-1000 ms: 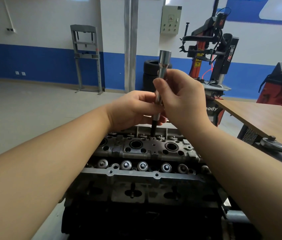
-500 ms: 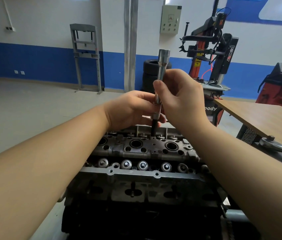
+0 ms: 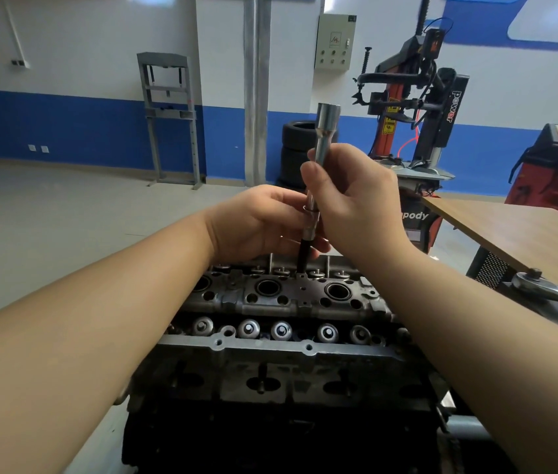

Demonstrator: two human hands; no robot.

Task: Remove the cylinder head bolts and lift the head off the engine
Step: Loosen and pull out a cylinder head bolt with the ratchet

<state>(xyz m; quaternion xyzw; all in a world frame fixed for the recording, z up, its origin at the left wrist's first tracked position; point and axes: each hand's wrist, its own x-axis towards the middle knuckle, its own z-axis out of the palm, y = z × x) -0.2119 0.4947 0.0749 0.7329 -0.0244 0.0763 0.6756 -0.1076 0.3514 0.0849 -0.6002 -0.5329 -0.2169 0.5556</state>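
The grey cylinder head (image 3: pixel 281 299) sits on the dark engine block (image 3: pixel 270 422) below my arms. A long chrome socket extension (image 3: pixel 326 131) stands upright over the far row of the head. Its lower end meets a black bolt shank (image 3: pixel 303 256) that rises out of a hole in the head. My right hand (image 3: pixel 353 196) grips the extension around its middle. My left hand (image 3: pixel 260 224) pinches the lower part of the tool where it joins the black shank. The joint itself is partly hidden by my fingers.
A chrome ratchet handle (image 3: pixel 551 292) lies at the right on a dark surface beside a wooden table (image 3: pixel 524 230). A tyre changer machine (image 3: pixel 421 107), stacked tyres (image 3: pixel 293 148) and a grey metal frame (image 3: pixel 169 118) stand behind on the workshop floor.
The tool and the black shank have risen slightly out of the head. Both hands keep the same hold.
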